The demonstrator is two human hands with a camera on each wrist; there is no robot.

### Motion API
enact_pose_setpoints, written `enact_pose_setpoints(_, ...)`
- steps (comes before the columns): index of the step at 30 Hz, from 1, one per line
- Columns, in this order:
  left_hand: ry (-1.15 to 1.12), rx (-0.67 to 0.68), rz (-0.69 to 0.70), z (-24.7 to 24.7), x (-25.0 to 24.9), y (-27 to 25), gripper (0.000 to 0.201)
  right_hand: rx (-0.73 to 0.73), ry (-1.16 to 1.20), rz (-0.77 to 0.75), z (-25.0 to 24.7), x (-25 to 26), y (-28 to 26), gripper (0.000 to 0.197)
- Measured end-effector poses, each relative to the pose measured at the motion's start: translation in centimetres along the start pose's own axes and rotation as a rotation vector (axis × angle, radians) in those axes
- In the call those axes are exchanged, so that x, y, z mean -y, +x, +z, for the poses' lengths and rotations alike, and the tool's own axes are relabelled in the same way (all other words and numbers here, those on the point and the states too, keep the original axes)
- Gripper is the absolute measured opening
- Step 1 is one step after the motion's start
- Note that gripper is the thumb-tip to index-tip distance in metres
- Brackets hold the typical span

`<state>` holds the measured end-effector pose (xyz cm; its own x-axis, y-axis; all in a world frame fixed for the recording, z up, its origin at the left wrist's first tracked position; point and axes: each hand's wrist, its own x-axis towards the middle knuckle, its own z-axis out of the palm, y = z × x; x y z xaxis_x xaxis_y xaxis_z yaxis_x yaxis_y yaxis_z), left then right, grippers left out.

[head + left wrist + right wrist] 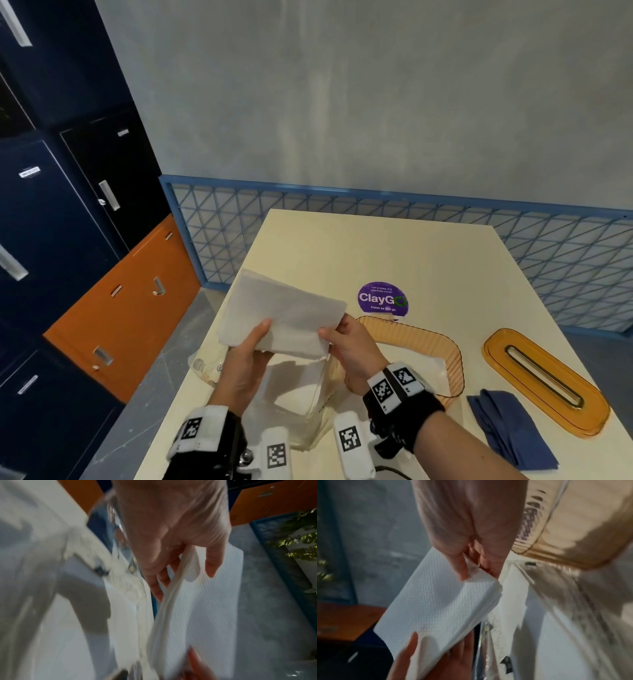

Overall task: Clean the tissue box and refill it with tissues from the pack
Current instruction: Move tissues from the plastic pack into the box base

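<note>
Tissues [281,313] tilted, long axis left-right (both hands [246,363] holding).

I hold a white stack of tissues [286,313] up over the table, its ribbed face tilted toward me, my thumbs pinching its near corners. Under it lies the clear plastic pack [298,404], open and crumpled. To my right the amber tissue box [452,356] stands open, its slotted lid [544,380] lying flat farther right, well apart.

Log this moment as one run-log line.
step: refill | both hands hold tissue stack above pack | tissue box open | lid off, on table
</note>
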<state>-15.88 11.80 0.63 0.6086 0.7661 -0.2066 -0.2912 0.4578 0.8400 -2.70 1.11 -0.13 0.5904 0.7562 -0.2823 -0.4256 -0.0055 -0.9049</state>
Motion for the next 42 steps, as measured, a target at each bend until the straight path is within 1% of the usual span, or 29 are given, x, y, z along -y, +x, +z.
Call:
enact_pose_setpoints(2,0.113,0.003,0.034,-2.1,-0.8,0.3,0.024,-0.033,-0.171,-0.095,-0.6,0.7,0.0,0.026)
enact_pose_setpoints(4,0.325,0.053,0.070,-3.0,-1.5,-0.1,0.021,-0.025,-0.331,-0.180,-1.1,1.1,0.1,0.023)
enact_pose_setpoints(6,0.523,0.082,0.093,-3.0,-1.2,-0.4,0.027,-0.021,-0.453,-0.221,-1.3,0.9,0.3,0.025)
enact_pose_setpoints(9,0.659,0.056,0.083,-3.3,0.0,-0.7,0.037,-0.013,-0.606,-0.212,-1.5,-0.4,0.3,0.022)
enact_pose_setpoints(12,0.766,0.049,0.080,-4.5,1.1,-0.7,0.046,-0.011,-0.722,-0.148,-1.5,-1.0,0.0,0.029)
enact_pose_setpoints(13,0.790,0.051,0.081,-4.6,1.3,-0.8,0.047,-0.011,-0.755,-0.143,-1.4,-1.0,-0.1,0.029)
enact_pose_setpoints(16,0.828,0.035,0.108,-4.4,1.3,-0.9,0.042,-0.035,-0.810,-0.181,-0.9,-0.5,-0.1,0.021)
enact_pose_setpoints(19,0.826,0.014,0.133,-4.4,0.8,-0.8,0.046,-0.029,-0.802,-0.256,-1.2,0.1,-0.1,0.021)
enact_pose_setpoints(21,0.885,0.040,0.143,-4.9,0.8,-0.9,0.048,-0.011,-0.803,-0.253,-1.6,0.2,-0.3,0.024)
enact_pose_setpoints(25,0.972,0.085,0.156,-5.2,1.1,-1.0,0.034,0.003,-0.829,-0.201,-2.1,-0.5,-0.3,0.026)
enact_pose_setpoints(28,1.031,0.089,0.193,-5.0,1.2,-1.0,0.029,-0.021,-0.885,-0.224,-1.8,-0.6,-0.3,0.019)
enact_pose_setpoints(30,1.015,0.076,0.223,-4.7,0.8,-1.2,0.023,-0.033,-0.856,-0.225,-1.6,-0.3,-0.4,0.015)
enact_pose_setpoints(31,0.967,0.069,0.234,-4.3,0.5,-1.4,0.021,-0.032,-0.799,-0.224,-1.6,0.0,-0.5,0.014)
enact_pose_setpoints(34,0.762,0.008,0.240,-2.1,-0.6,-1.8,0.021,-0.033,-0.572,-0.203,-2.0,1.7,-1.5,0.015)
enact_pose_setpoints(35,0.719,-0.013,0.233,-1.1,-0.8,-1.8,0.022,-0.029,-0.520,-0.186,-2.4,2.3,-1.9,0.014)
enact_pose_setpoints(36,0.697,-0.015,0.224,-0.1,-0.9,-1.7,0.022,-0.019,-0.493,-0.167,-2.8,2.9,-2.4,0.018)
enact_pose_setpoints(38,0.697,0.018,0.213,2.1,-0.5,-1.4,0.022,-0.032,-0.475,-0.146,-4.2,3.9,-3.2,0.026)
enact_pose_setpoints(40,0.738,0.063,0.199,4.4,0.4,-0.6,0.022,-0.111,-0.473,-0.137,-6.2,4.6,-3.8,0.027)
enact_pose_setpoints(42,0.801,0.120,0.156,6.6,1.7,0.4,0.024,-0.194,-0.457,-0.092,-8.5,4.9,-4.4,0.029)
